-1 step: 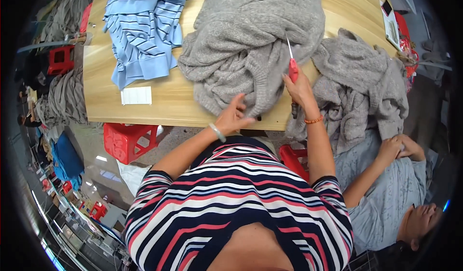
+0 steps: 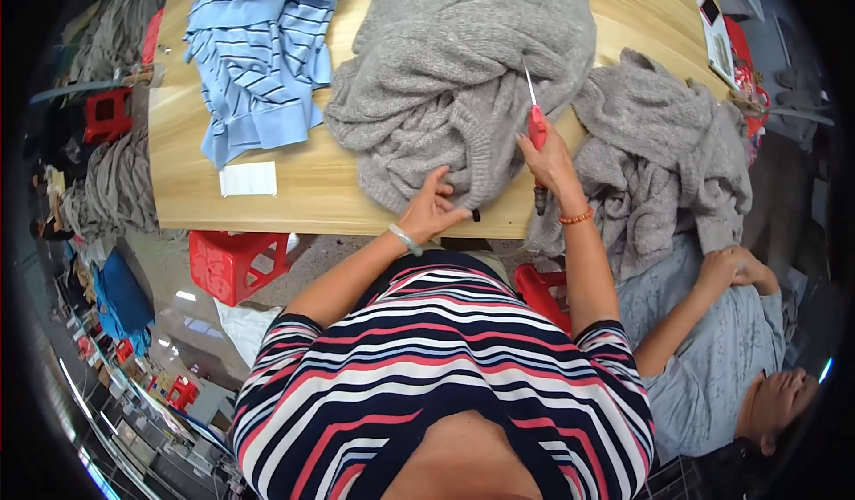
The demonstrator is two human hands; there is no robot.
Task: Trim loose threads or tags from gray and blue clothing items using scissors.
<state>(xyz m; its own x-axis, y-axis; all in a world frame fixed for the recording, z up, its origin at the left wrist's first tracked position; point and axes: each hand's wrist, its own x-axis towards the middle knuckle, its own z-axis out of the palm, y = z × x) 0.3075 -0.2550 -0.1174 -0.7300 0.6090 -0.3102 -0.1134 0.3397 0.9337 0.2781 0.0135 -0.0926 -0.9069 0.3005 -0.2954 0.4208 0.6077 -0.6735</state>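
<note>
A heap of grey knitted fabric [image 2: 427,81], seemingly a sweater with a ribbed edge, lies bunched on the table in front of me. My left hand [image 2: 429,211] rests at its near edge, fingers and thumb apart, with nothing gripped. Close to that thumb is a small black thing [image 2: 476,215], too small to name. My right hand [image 2: 554,162] is closed round a red-handled tool [image 2: 536,126] with a thin, pointed metal blade. The blade points away from me over the heap's right part. Below that hand shows a dark end piece [image 2: 541,199].
Blue striped knitwear [image 2: 258,64] and a white paper slip [image 2: 248,179] lie left on the wooden table [image 2: 329,206]. More grey knitwear [image 2: 663,162] hangs over the right edge beside a seated co-worker [image 2: 712,340]. Red stools [image 2: 227,264] stand below the near edge.
The whole view has shifted slightly. My left hand's fingers have moved a little against the near edge of the grey fabric; my right hand keeps its hold on the red-handled tool.
</note>
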